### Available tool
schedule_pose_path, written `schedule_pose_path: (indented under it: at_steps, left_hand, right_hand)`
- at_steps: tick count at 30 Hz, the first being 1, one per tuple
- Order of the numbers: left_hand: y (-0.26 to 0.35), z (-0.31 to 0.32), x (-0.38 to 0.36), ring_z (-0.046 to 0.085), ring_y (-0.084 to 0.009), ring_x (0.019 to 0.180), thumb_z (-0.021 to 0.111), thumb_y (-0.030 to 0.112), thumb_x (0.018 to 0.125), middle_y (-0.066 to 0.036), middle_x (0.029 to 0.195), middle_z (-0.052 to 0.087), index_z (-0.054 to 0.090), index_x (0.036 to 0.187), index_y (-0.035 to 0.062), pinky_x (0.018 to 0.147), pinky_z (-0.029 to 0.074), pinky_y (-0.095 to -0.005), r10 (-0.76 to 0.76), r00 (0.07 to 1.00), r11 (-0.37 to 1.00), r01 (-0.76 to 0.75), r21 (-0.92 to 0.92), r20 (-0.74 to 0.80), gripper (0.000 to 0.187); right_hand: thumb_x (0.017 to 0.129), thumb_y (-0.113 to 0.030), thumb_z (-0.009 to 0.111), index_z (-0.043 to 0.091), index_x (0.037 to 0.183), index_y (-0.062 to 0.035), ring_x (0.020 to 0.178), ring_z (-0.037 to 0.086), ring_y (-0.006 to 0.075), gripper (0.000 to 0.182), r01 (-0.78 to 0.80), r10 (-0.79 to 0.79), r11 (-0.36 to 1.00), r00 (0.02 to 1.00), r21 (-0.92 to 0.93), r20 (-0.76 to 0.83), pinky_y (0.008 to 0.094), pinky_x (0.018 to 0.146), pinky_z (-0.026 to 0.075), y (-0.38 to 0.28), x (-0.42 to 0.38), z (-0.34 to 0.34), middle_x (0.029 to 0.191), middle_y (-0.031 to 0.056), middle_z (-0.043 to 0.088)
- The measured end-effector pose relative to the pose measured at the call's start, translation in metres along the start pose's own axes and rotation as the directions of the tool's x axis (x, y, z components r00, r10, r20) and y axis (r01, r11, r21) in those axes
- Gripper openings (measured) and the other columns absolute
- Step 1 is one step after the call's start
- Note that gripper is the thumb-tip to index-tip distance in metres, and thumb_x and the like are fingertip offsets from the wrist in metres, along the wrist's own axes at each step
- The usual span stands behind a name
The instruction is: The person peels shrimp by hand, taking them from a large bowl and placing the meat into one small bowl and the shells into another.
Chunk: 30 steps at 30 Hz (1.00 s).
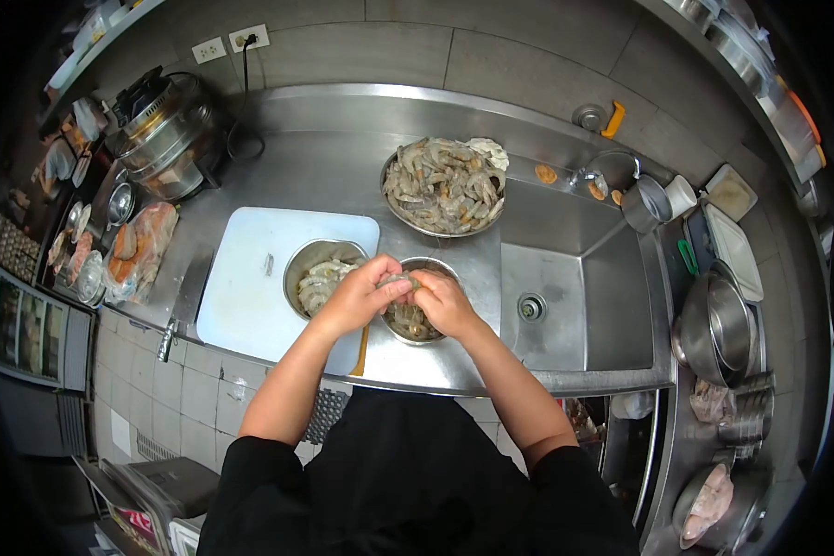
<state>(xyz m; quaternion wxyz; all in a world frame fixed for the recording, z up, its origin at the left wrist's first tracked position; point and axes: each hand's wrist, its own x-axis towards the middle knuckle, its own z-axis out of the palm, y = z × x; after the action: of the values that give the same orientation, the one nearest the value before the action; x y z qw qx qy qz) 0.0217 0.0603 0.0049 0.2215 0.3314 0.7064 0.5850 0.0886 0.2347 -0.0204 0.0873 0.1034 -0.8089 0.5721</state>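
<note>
Both hands meet over a metal bowl [413,324] that holds shrimp shells and heads. My left hand [366,292] is closed, its fingers pinched on one end of a shrimp [401,282]. On the other end of that shrimp the fingers of my right hand [439,298] are closed too. Left of the hands, a deeper metal bowl [298,264] with peeled-looking grey shrimp stands on the white cutting board [241,278]. Behind them a large bowl [389,208] is heaped with whole shrimp [445,181].
A steel sink [551,320] lies to the right, with a faucet [635,167] and metal cups [646,204] behind it. Stacked metal bowls [715,324] stand farther right. At the left are a round appliance [167,139] and a plastic bag of orange-pink food [142,250].
</note>
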Motion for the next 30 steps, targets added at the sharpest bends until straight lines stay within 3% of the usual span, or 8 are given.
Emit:
schedule_pose_path:
  at_steps: [1,3,6,9,12,17,21,30]
  left_hand:
    - [-0.003,-0.002,0.0,0.054,-0.0123,0.064,0.056,0.027,0.098,-0.004,0.078,0.06,0.053,0.098,0.0032,0.061,0.045,-0.025,-0.039,0.997,0.991,0.047,-0.125,0.061,0.024]
    - [-0.013,-0.006,0.0,0.051,-0.0091,0.059,0.052,0.027,0.1,-0.003,0.076,0.06,0.052,0.097,0.0039,0.057,0.043,-0.0225,-0.071,0.99,0.964,0.099,-0.247,0.118,0.023]
    - [-0.03,-0.011,0.001,0.048,-0.0075,0.056,0.051,0.029,0.1,-0.002,0.073,0.059,0.052,0.098,0.0046,0.054,0.04,-0.0224,-0.117,0.972,0.853,0.203,-0.481,0.201,0.024]
    - [-0.031,-0.012,-0.001,0.053,-0.0085,0.059,0.05,0.031,0.101,-0.001,0.07,0.059,0.053,0.098,0.004,0.055,0.043,-0.0223,-0.158,0.983,0.873,0.184,-0.452,0.096,0.027]
    - [-0.025,-0.011,-0.005,0.06,-0.0109,0.064,0.05,0.029,0.1,-0.002,0.072,0.062,0.055,0.097,0.0015,0.059,0.047,-0.0232,-0.206,0.978,0.943,0.194,-0.27,-0.018,0.028]
    - [-0.013,-0.001,-0.008,0.064,-0.0142,0.071,0.054,0.021,0.098,-0.007,0.079,0.067,0.059,0.101,-0.0031,0.068,0.052,-0.0275,-0.174,0.973,0.979,0.188,0.078,-0.15,0.025]
    - [-0.011,0.003,-0.007,0.062,-0.0105,0.072,0.054,0.021,0.099,-0.004,0.08,0.065,0.059,0.103,-0.0023,0.07,0.052,-0.0257,-0.164,0.977,0.986,0.167,0.01,-0.137,0.024]
    - [-0.007,0.015,-0.013,0.065,-0.0119,0.077,0.056,0.019,0.097,-0.008,0.085,0.068,0.06,0.104,-0.0032,0.07,0.052,-0.0265,-0.177,0.967,0.969,0.204,0.142,-0.184,0.024]
  right_hand:
    - [0.082,-0.013,0.045,0.062,0.093,-0.0017,0.081,0.062,0.0295,0.023,-0.003,0.003,1.0,1.0,0.0,0.004,0.0414,0.077,0.045,0.003,0.0,-0.003,0.081,0.0133,0.064]
    - [0.079,-0.011,0.047,0.062,0.089,-0.003,0.084,0.06,0.0279,0.019,0.252,-0.241,0.923,0.968,-0.29,0.073,0.0398,0.078,0.043,0.007,0.002,-0.009,0.083,0.0114,0.064]
    - [0.077,-0.01,0.051,0.062,0.087,-0.0039,0.087,0.059,0.0285,0.016,0.227,-0.176,0.894,0.971,-0.385,0.163,0.0395,0.078,0.041,0.004,-0.002,-0.011,0.088,0.0106,0.065]
    - [0.076,-0.011,0.054,0.064,0.094,-0.0041,0.093,0.06,0.0295,0.022,0.084,-0.1,0.794,0.995,-0.603,0.006,0.0389,0.083,0.042,0.017,-0.006,-0.003,0.095,0.0109,0.066]
    - [0.078,-0.011,0.056,0.065,0.103,-0.003,0.099,0.061,0.0313,0.028,0.021,-0.163,0.815,0.967,-0.579,-0.195,0.0402,0.088,0.044,0.015,-0.003,0.001,0.101,0.0128,0.067]
    - [0.083,-0.014,0.059,0.064,0.109,-0.0007,0.098,0.062,0.0333,0.03,0.064,-0.138,0.862,0.984,-0.503,-0.111,0.0429,0.087,0.048,-0.005,0.004,0.006,0.103,0.016,0.067]
    - [0.084,-0.015,0.06,0.064,0.107,0.0002,0.09,0.064,0.0356,0.028,0.067,-0.149,0.861,0.981,-0.504,-0.124,0.0446,0.081,0.05,0.0,0.006,0.016,0.097,0.0194,0.068]
    - [0.083,-0.008,0.058,0.064,0.108,0.0008,0.09,0.066,0.0349,0.027,0.032,-0.112,0.895,0.982,-0.445,-0.155,0.0412,0.082,0.052,0.006,0.001,0.02,0.096,0.0195,0.068]
